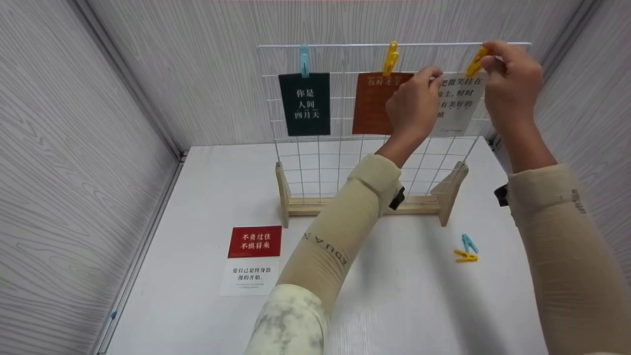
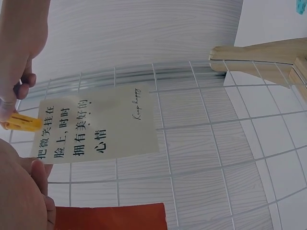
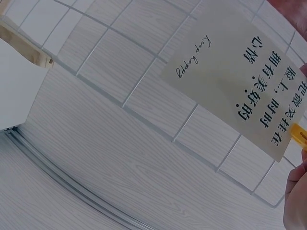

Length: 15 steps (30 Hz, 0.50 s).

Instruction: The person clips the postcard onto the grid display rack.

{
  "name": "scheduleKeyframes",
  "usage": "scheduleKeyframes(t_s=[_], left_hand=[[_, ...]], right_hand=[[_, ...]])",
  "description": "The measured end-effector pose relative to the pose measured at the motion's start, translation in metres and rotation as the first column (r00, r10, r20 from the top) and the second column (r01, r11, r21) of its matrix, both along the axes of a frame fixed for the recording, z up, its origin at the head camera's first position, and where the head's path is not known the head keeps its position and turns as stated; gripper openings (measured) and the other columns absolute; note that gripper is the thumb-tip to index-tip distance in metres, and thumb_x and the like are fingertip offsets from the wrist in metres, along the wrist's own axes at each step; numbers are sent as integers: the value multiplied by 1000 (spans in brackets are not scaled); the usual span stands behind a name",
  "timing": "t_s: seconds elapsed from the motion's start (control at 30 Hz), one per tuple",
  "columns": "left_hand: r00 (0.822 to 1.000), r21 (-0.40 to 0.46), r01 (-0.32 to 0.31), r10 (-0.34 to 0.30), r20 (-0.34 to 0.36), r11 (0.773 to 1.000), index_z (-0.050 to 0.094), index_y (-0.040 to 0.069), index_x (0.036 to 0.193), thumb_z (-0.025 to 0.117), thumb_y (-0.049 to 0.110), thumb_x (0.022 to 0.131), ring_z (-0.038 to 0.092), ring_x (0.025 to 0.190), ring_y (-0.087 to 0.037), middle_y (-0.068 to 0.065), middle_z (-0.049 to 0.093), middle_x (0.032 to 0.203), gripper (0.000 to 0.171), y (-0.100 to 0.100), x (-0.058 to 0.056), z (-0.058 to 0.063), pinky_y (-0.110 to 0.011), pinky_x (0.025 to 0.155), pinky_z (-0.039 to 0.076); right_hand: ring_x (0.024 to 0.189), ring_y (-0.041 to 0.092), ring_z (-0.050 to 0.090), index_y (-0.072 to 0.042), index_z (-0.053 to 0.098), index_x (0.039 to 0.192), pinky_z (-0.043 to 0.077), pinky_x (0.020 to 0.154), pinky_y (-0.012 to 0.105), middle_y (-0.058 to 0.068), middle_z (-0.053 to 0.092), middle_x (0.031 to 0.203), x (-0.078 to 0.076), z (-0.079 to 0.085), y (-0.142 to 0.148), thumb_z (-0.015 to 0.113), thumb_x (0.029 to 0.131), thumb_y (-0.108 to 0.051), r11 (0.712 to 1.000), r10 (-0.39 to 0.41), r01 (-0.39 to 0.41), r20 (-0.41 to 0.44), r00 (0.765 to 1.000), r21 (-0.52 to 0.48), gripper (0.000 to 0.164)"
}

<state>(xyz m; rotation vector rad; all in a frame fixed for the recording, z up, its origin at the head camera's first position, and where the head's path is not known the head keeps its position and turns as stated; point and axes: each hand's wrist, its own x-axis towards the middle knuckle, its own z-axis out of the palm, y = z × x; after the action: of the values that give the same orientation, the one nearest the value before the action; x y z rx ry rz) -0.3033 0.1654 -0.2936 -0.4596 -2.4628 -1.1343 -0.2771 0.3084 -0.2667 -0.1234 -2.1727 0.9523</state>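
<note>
A white card (image 1: 456, 106) printed with dark characters lies against the upper right of the white wire grid (image 1: 345, 46). My left hand (image 1: 414, 106) pinches the card's upper left corner. With thumb and fingers my right hand (image 1: 515, 81) squeezes a yellow clothespin (image 1: 477, 61), whose tip sits over the card's top edge. In the left wrist view that clothespin (image 2: 21, 122) overlaps the card's edge. Further left, an orange card (image 1: 369, 108) hangs under another yellow clothespin (image 1: 391, 58), and a dark green card (image 1: 305, 106) hangs under a blue clothespin (image 1: 304, 61).
Wooden feet (image 1: 447, 192) hold the grid upright on the white table (image 1: 394, 305). A red card (image 1: 255, 241) and a white card (image 1: 249, 278) lie at the left. At the right lie a loose blue clothespin (image 1: 469, 243) and a yellow one (image 1: 466, 256).
</note>
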Motion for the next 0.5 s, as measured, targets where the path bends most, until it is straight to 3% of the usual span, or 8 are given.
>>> scheduleKeyframes(t_s=[0.27,0.5], left_hand=[[1000,18,21,-21,-6,1000,67,29,126,51,36,106,59,75,-1,12,75,105,27,-2,-1,-2,-18,59,41],[1000,24,23,-22,-17,999,67,28,126,51,35,105,61,76,-1,12,75,107,27,-1,-2,-2,-17,60,42]], right_hand=[[100,5,57,-12,69,125,48,87,18,5,67,125,1,-2,-1,52,106,-19,1000,7,-6,-21,1000,22,27],[109,12,59,-16,67,129,49,96,20,4,65,130,1,-2,1,51,106,-24,1000,17,-17,6,1000,10,29]])
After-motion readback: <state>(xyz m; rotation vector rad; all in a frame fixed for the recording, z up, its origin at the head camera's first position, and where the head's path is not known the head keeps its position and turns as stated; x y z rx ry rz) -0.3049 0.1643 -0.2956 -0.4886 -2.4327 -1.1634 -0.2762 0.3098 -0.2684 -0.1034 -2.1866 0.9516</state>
